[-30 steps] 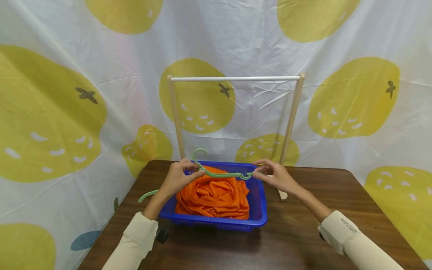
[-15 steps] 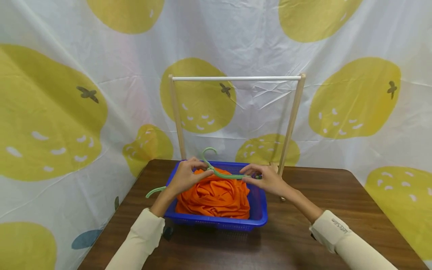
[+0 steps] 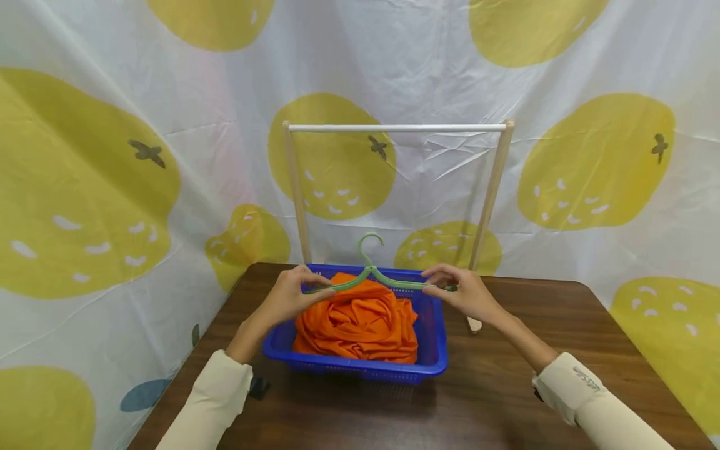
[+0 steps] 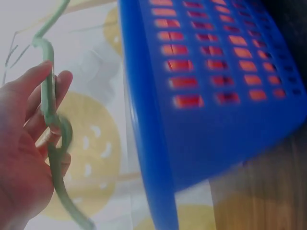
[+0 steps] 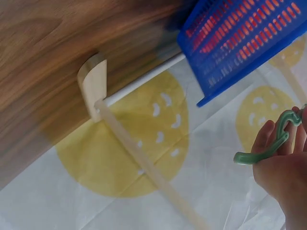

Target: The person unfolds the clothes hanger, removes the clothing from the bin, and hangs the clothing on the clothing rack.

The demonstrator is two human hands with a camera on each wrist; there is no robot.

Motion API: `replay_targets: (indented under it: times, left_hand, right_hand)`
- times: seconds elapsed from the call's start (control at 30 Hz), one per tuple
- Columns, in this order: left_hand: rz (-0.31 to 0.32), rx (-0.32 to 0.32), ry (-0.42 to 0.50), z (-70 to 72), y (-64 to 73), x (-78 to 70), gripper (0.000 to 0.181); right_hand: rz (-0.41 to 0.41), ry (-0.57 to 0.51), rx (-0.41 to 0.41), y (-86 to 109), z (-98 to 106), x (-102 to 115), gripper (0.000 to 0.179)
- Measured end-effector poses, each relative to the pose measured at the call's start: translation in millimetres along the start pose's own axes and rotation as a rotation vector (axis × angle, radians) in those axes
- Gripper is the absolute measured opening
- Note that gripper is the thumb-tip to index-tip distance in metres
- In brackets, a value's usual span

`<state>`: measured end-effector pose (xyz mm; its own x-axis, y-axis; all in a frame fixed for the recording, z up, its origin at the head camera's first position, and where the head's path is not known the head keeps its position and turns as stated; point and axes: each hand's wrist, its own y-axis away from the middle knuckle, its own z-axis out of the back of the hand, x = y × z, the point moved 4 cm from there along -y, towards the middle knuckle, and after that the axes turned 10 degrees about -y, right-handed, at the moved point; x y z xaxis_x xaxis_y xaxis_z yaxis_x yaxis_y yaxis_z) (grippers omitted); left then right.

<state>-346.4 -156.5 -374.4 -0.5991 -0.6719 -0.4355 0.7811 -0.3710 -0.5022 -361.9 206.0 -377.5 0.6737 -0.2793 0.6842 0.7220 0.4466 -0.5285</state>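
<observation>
Here — left hand (image 3: 289, 295), right hand (image 3: 465, 295) pinching green hanger (image 3: 370, 270) — hook (image 3: 360, 247) upward, above blue basket (image 3: 360, 364).

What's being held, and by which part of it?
A green hanger, by its two arms: one in the left grip, one in the right grip.

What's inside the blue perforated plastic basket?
A crumpled heap of orange fabric lies inside the blue perforated plastic basket. Anything underneath the heap is covered and can't be seen.
</observation>
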Motion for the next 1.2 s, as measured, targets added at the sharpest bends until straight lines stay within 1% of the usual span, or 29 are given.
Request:
replay_targets:
  times: [0.13,0.3,0.5,0.7,0.87,1.07,1.2]
  left_hand:
    - [0.011,-0.009,0.000,7.6,6.8,9.1,0.015]
    - [0.010,-0.021,0.032,8.8,9.9,13.1,0.013]
    - [-0.009,-0.022,0.045,2.9,6.7,8.8,0.012]
    - [-0.051,-0.025,0.040,-2.5,-1.0,0.4,0.010]
    - [-0.047,-0.021,0.027,-6.2,-3.4,-1.8,0.010]
    - [-0.053,-0.031,0.032,-7.5,-2.8,-3.8,0.011]
    - [-0.025,-0.025,0.029,-8.6,-0.8,-0.1,0.013]
  right_hand:
    - [-0.031,0.009,0.011,2.6,11.8,-2.6,0.025]
    - [-0.008,0.020,0.046,-1.0,14.8,-4.3,0.024]
    - [0.004,-0.001,0.101,-15.7,5.2,-1.7,0.022]
    - [0.045,0.012,0.118,-36.7,-10.9,11.8,0.023]
    - [0.063,0.034,0.107,-48.2,-23.3,19.7,0.023]
    - [0.083,0.057,0.071,-56.0,-31.0,26.1,0.020]
    - [0.082,0.079,0.072,-57.4,-34.2,26.8,0.019]
